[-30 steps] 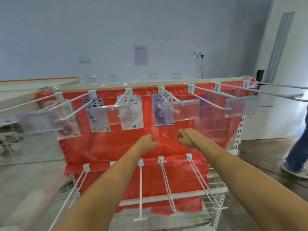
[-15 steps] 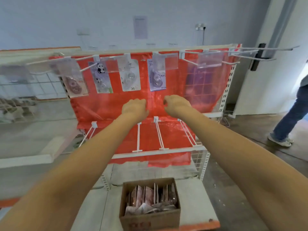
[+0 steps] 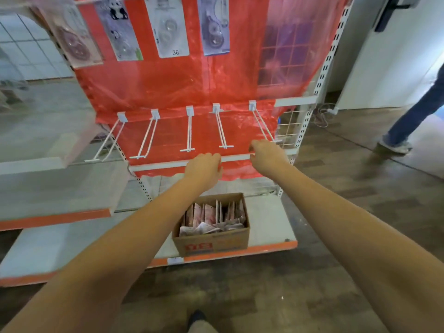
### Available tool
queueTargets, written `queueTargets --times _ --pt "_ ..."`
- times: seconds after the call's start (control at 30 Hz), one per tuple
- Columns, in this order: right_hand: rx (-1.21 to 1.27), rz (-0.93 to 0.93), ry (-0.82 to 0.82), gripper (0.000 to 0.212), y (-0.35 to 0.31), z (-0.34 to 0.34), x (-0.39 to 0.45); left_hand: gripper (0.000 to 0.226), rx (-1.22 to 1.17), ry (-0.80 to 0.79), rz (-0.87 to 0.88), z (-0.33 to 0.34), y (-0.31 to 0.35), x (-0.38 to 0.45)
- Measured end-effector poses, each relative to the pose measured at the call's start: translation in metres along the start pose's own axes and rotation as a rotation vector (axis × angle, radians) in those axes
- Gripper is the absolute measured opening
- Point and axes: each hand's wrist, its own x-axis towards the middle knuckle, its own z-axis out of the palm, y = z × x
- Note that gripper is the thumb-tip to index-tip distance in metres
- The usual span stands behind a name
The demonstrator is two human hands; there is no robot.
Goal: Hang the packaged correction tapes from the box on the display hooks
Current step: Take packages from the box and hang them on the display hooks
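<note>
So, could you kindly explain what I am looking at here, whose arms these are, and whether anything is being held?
The picture comes from a camera worn on a person's head, looking forward and down, so the two bare arms are the wearer's own. The left hand and right hand reach toward a shop display backed with red plastic sheet; neither seems to hold anything. The lower row of white hooks is bare, while four packaged correction tapes hang higher up. On the low shelf stands an open cardboard box with more packets waiting to be hung. Another person's leg shows at the right.
</note>
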Motion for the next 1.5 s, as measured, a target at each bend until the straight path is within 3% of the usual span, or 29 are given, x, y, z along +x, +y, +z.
queueTargets --times 0.43,0.83,1.03,1.27,1.5 --pt "-0.006 0.105 -0.302 0.029 0.038 0.165 0.008 0.025 0.083 -0.354 -0.049 0.162 -0.05 -0.001" --pt "0.009 0.256 -0.457 0.024 0.069 0.37 0.044 0.019 0.037 -0.441 -0.176 0.342 -0.136 0.024" --pt "0.029 0.267 -0.405 0.026 0.091 0.461 0.08 0.02 0.045 -0.405 -0.255 0.439 -0.173 0.054" --pt "0.011 0.205 -0.299 0.02 0.113 0.541 0.137 0.025 -0.043 -0.256 -0.384 0.536 -0.227 0.096" --pt "-0.04 0.219 -0.294 0.022 0.122 0.596 0.172 0.029 -0.265 -0.192 -0.452 0.596 -0.258 0.11"
